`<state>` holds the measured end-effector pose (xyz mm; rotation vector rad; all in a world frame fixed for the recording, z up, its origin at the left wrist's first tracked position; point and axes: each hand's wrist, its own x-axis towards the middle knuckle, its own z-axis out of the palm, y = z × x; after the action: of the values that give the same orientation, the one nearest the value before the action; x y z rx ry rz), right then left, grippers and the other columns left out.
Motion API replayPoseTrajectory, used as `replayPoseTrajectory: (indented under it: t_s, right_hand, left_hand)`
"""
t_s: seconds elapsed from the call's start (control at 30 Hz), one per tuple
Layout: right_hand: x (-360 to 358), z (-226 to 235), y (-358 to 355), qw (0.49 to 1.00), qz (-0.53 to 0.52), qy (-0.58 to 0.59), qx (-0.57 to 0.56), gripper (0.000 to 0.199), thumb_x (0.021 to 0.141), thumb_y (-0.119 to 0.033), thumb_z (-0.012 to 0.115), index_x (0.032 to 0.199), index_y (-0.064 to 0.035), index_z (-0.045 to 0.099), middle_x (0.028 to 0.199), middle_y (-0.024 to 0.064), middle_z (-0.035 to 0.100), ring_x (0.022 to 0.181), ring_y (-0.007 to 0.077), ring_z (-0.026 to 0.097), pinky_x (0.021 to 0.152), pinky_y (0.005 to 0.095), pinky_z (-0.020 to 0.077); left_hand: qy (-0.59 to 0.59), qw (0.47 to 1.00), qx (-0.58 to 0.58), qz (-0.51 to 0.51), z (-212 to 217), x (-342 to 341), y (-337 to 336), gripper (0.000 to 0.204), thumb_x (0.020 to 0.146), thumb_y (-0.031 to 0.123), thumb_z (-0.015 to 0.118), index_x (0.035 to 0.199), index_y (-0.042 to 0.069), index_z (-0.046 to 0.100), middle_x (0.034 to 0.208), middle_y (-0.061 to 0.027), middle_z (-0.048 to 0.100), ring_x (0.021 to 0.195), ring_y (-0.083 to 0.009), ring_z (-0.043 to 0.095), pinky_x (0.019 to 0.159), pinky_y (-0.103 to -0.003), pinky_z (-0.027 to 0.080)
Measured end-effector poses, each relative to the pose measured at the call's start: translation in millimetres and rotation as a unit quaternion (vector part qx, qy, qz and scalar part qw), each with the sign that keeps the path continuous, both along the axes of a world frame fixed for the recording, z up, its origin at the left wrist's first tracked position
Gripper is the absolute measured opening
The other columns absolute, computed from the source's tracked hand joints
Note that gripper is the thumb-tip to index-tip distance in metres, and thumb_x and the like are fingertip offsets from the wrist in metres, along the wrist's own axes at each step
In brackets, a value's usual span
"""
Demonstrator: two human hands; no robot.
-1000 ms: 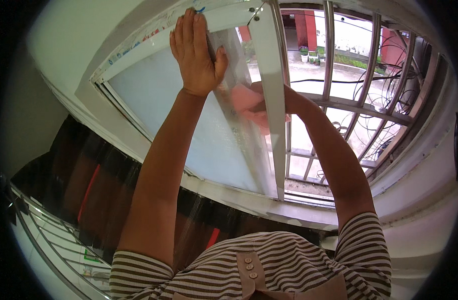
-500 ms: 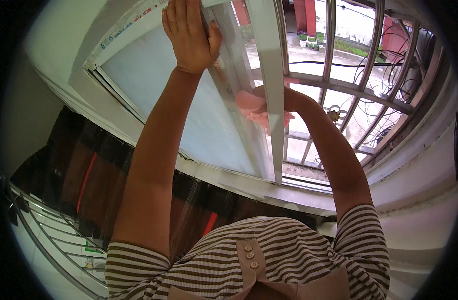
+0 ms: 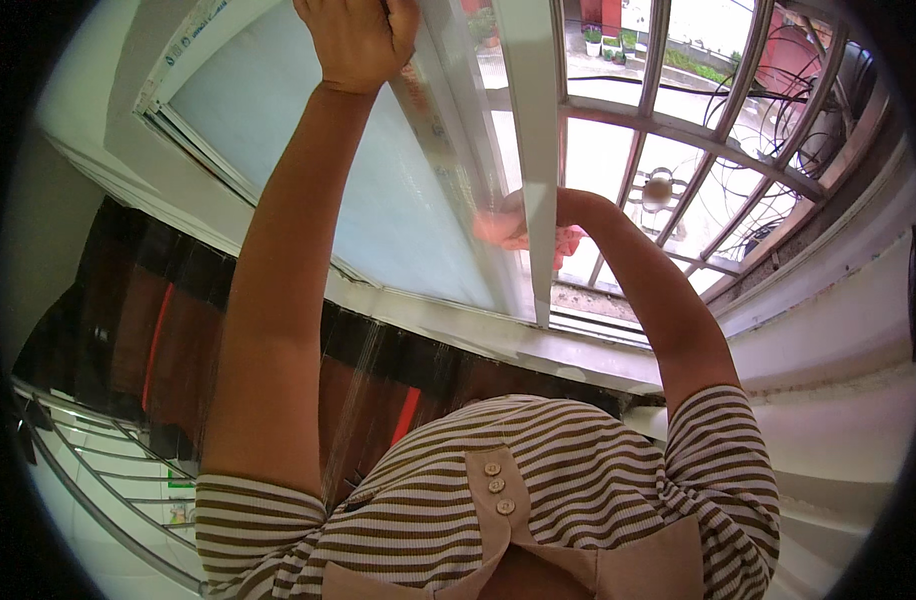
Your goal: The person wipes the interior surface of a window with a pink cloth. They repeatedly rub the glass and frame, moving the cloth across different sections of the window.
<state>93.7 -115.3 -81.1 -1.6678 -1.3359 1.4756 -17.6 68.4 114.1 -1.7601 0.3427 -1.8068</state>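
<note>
At the top of the view, my left hand [image 3: 356, 42] holds the edge of a white window sash [image 3: 530, 130], thumb on one side of a dark strip; its fingertips are cut off by the picture's rim. My right arm reaches through the window opening and bends back behind the sash. Through the glass I see my right hand [image 3: 518, 208] closed on a pink cloth [image 3: 506, 232], pressed to the outer side of the pane. The sash's upright bar hides part of the hand and cloth. Left of it is a frosted pane [image 3: 348, 200].
Metal security bars [image 3: 646, 125] stand outside the opening, with loose black cables [image 3: 803, 110] beyond. Below the sill lies a dark brown surface with red stripes [image 3: 408, 415]. A metal rack [image 3: 108, 455] is at the lower left. Potted plants [image 3: 600, 42] stand outside.
The view has shifted, so the window appears lower left-to-right and my left hand sits nearer the top rim. My right hand and the cloth have moved slightly down along the glass relative to the bars.
</note>
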Motion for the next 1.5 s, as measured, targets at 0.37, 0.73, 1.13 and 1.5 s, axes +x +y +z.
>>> replayPoseTrajectory:
  t_s: [0.37,0.73,1.13,1.5]
  right_hand:
    - [22,-40,-8,0.986,-0.085,-0.095,0.11,0.025,0.085,-0.025,0.069,0.098,-0.0039,0.067,0.074,0.0077,0.067,0.056,0.0136,0.062,0.053,0.0282,0.0534]
    - [52,45,-10,0.869,-0.221,-0.118,0.427,0.04,0.083,-0.021,0.074,0.119,-0.0083,0.063,0.104,0.0093,0.069,0.088,0.0182,0.066,0.082,0.0325,0.0559]
    - [21,42,11,0.946,-0.057,-0.047,0.314,0.05,0.08,-0.028,0.077,0.119,-0.0016,0.061,0.092,0.0115,0.068,0.075,0.0153,0.066,0.067,0.0305,0.0559]
    - [17,5,11,0.98,0.015,-0.009,0.198,0.038,0.082,-0.028,0.074,0.105,0.001,0.065,0.08,0.0116,0.068,0.064,0.0171,0.066,0.056,0.0299,0.0554]
  left_hand:
    - [0.027,0.997,-0.071,0.007,-5,-2,-16,0.061,0.088,0.014,0.037,0.146,-0.003,0.028,0.15,-0.0227,0.03,0.139,-0.0391,0.026,0.114,-0.049,0.013]
    - [0.018,0.999,-0.048,-0.001,-4,-2,-16,0.063,0.085,0.012,0.038,0.145,-0.004,0.029,0.149,-0.0235,0.031,0.138,-0.0404,0.027,0.113,-0.05,0.015]
    - [-0.009,1.0,0.005,-0.022,1,7,5,0.065,0.083,0.01,0.038,0.147,-0.001,0.028,0.151,-0.0205,0.03,0.14,-0.0374,0.025,0.114,-0.049,0.012]
    - [-0.016,0.999,0.023,-0.035,2,10,7,0.062,0.086,0.012,0.035,0.146,-0.002,0.029,0.15,-0.0217,0.03,0.139,-0.0377,0.026,0.114,-0.048,0.013]
